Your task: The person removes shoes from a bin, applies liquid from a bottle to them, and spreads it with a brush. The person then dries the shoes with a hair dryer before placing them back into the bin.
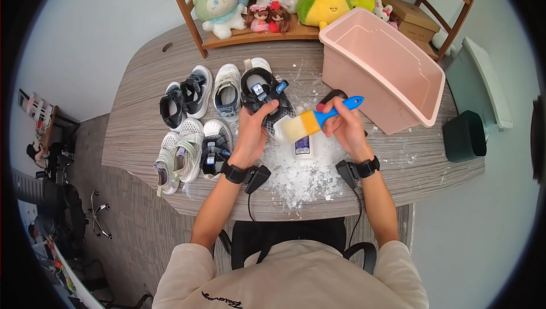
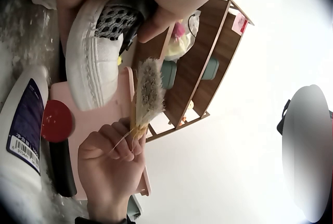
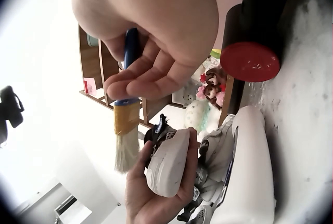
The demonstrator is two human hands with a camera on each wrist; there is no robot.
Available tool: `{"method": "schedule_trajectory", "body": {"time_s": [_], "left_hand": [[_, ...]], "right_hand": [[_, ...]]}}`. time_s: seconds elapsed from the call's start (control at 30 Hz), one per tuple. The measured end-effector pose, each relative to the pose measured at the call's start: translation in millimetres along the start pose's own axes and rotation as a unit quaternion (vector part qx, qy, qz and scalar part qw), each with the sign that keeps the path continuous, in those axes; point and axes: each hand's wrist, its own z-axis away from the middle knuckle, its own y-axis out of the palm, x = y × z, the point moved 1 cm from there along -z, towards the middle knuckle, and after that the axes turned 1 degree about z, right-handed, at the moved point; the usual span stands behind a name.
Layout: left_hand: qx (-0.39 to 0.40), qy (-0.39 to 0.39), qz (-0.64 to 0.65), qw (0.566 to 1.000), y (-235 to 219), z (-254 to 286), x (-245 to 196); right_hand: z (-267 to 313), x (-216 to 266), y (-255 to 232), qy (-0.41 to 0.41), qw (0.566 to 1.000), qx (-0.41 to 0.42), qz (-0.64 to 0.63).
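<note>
Wearing a beige short-sleeved shirt [image 1: 318, 275]
Dark script lettering [image 1: 222, 300] is running along its front; two black wrist straps [image 1: 367, 167] are showing, each carrying a small black box [image 1: 258, 179] with a thin black cable [image 1: 358, 212] trailing.

Office-like setting, ours: wood-grain desk [image 1: 142, 70], wheeled chair [image 1: 73, 205], grey carpeted floor [image 1: 128, 229] (plus a shelf [image 1: 250, 39] of plush toys [image 1: 220, 4]).

**Both hands in grip, forearms converging**

Left forearm [image 1: 218, 209] and right forearm [image 1: 380, 209] extend forward and angle inward. The left hand [image 1: 251, 131] grips with its thumb [image 1: 268, 109] uppermost and fingers [image 3: 193, 151] beneath. The right hand [image 1: 349, 127], apart from it, holds with fingers bent.
</note>
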Motion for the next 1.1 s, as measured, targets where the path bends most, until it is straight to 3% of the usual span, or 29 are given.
{"method": "schedule_trajectory", "body": {"time_s": [0.17,0.23,0.37,0.43,0.53,0.6,0.67,0.73,0.87,0.93,0.97,1.03,1.07,1.1], "left_hand": [[0.014,-0.032,-0.026,0.999,3,1,5],[0.01,-0.025,-0.041,0.999,1,1,6],[0.018,-0.051,-0.01,0.998,8,3,-2],[0.036,-0.064,0.0,0.997,8,2,-3],[0.076,-0.078,0.031,0.994,4,2,-2],[0.016,-0.085,0.092,0.992,4,3,-4],[0.014,-0.079,0.092,0.993,4,4,-4],[0.029,-0.076,0.099,0.992,5,5,-6],[0.014,-0.062,0.11,0.992,6,3,-6],[0.001,-0.049,0.101,0.994,7,4,-8],[-0.002,-0.05,0.101,0.994,5,4,-7],[0.011,-0.051,0.113,0.992,4,3,-8],[0.004,-0.052,0.097,0.994,4,4,-8],[0.004,-0.052,0.097,0.994,5,4,-9]], "right_hand": [[-1,-7,11,0.032,0.997,-0.001,0.068],[-4,-4,9,-0.023,0.994,-0.095,0.056],[-8,4,-6,-0.069,0.986,-0.14,0.059],[-7,4,-9,-0.077,0.973,-0.214,0.029],[-6,7,-7,-0.062,0.973,-0.221,0.038],[-5,9,-2,-0.056,0.971,-0.225,0.058],[-2,10,-4,-0.051,0.969,-0.23,0.077],[2,13,-16,0.013,0.987,-0.154,0.046],[-3,13,-11,0.021,0.982,-0.143,0.123],[0,22,-1,0.146,0.93,-0.093,0.324],[0,16,-1,0.149,0.93,-0.093,0.323],[-1,1,0,-0.006,0.859,-0.053,0.509],[-1,-2,0,-0.007,0.829,-0.077,0.555],[0,-2,0,-0.007,0.828,-0.077,0.555]]}}
